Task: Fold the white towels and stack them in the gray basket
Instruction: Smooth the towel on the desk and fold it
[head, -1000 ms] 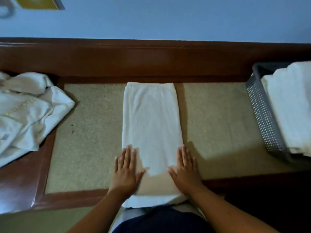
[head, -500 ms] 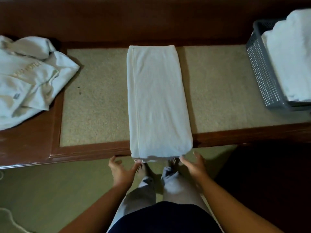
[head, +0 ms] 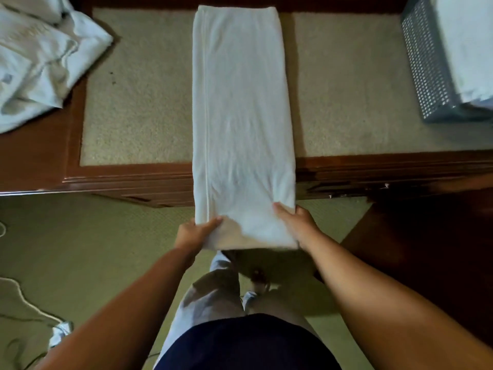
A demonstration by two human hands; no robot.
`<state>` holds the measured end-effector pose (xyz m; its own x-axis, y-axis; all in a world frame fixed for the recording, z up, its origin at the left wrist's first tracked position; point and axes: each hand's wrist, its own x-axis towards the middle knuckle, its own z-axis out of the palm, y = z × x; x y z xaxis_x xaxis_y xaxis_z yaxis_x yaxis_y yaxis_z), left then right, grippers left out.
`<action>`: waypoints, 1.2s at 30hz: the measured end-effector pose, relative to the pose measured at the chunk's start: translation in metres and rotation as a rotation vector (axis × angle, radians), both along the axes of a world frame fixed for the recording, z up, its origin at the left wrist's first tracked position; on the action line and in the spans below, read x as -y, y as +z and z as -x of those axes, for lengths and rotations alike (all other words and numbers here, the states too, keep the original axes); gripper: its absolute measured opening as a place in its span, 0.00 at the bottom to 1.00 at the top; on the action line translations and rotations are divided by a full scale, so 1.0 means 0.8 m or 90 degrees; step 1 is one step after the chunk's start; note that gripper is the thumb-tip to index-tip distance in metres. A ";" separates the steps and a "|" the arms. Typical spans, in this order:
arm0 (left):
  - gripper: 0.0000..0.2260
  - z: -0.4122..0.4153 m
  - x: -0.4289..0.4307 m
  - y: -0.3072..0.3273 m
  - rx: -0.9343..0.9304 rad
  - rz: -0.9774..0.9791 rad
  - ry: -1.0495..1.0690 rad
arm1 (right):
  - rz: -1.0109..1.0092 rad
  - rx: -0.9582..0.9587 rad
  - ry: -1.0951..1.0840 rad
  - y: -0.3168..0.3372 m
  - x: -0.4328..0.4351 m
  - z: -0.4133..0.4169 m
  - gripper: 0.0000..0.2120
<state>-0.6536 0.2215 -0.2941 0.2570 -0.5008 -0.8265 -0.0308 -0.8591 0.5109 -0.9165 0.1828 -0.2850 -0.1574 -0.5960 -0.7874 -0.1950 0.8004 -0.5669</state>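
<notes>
A long white towel point(head: 240, 108), folded into a narrow strip, lies lengthwise on the beige-topped wooden table point(head: 138, 102), its near end hanging past the front edge. My left hand point(head: 196, 235) grips the near left corner, thumb on top. My right hand point(head: 296, 222) grips the near right corner, thumb on top as well. The near end is lifted off the table edge. The gray perforated basket point(head: 424, 65) stands at the far right with folded white towels point(head: 464, 44) stacked inside.
A pile of unfolded white towels point(head: 40, 57) lies on the table's left end. The dark wooden table rim point(head: 120, 180) runs in front of me. Green carpet point(head: 80, 249) covers the floor, with a white cord point(head: 24, 303) at lower left.
My hands left the towel's top, dropped below the table edge, and now grip the towel's hanging near corners. The view has tilted downward.
</notes>
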 end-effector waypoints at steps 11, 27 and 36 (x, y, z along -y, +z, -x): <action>0.14 0.036 -0.071 0.074 -0.068 0.140 0.123 | 0.088 0.002 0.033 0.074 -0.087 0.034 0.09; 0.24 0.033 -0.079 0.155 0.035 0.346 -0.016 | 0.222 -0.006 0.151 0.161 -0.097 0.049 0.07; 0.06 0.012 0.052 0.252 -0.114 0.401 0.013 | 0.294 0.209 -0.091 0.246 0.012 0.036 0.10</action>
<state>-0.6630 0.1803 -0.0923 0.1570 -0.8993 -0.4081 0.1155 -0.3936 0.9120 -0.9453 0.1730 -0.0882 -0.0537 -0.8796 -0.4726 0.1412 0.4618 -0.8756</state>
